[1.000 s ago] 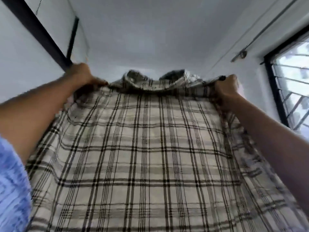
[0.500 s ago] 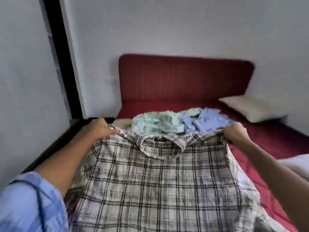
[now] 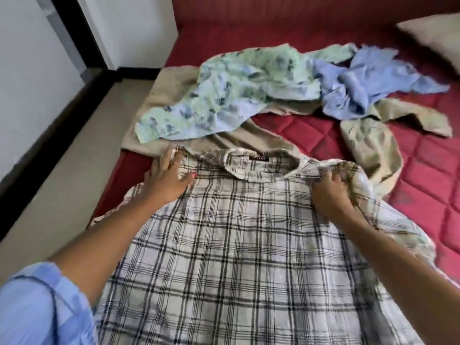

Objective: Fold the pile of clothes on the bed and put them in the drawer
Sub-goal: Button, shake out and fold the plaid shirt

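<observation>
Left hand (image 3: 169, 179): fingers spread flat, pressing the plaid shirt's (image 3: 236, 245) left shoulder onto the bed (image 3: 435, 175).
Right hand (image 3: 329, 192): clenched round a bunch of fabric at the shirt's right shoulder.
Plaid shirt: spread back-up along the bed's near edge, collar pointing away.
Pile: green floral garment (image 3: 224, 90), blue garment (image 3: 368, 80) and beige garment (image 3: 368, 143), heaped mid-bed beyond the collar.
Pillow (image 3: 433, 33): far right corner.
</observation>
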Tool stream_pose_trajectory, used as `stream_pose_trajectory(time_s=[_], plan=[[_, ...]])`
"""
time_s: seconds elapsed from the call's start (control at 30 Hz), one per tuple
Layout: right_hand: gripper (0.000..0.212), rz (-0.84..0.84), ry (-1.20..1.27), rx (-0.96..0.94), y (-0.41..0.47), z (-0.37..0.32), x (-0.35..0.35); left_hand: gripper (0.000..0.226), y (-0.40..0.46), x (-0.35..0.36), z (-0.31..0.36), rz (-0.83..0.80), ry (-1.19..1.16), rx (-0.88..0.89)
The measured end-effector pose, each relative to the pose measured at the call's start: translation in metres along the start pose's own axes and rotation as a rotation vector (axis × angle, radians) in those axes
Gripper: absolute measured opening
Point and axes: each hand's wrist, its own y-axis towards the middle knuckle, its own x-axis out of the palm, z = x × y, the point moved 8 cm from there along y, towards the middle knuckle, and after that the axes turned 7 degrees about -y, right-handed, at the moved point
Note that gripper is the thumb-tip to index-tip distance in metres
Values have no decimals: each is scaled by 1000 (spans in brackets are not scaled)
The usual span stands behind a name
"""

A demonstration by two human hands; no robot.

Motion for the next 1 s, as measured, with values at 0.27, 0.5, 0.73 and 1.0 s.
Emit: stream_pose_trajectory(time_s=[0.27,0.5,0.73,1.0], plan=[[34,19,-176,-247,-55,-87,19,39,-36,-55,-80,383,-238,-19],[55,-1,565,-291,-33,-133,-57,77,-149,-53,-200,-139,-260,-540],[22,-123,88,-576,-179,-177,-9,142,-297,18,-232,-963,-191,-640],[53,-224,-1,-602,-309,-196,64,71,-321,7,-199,-716,-152,-290]])
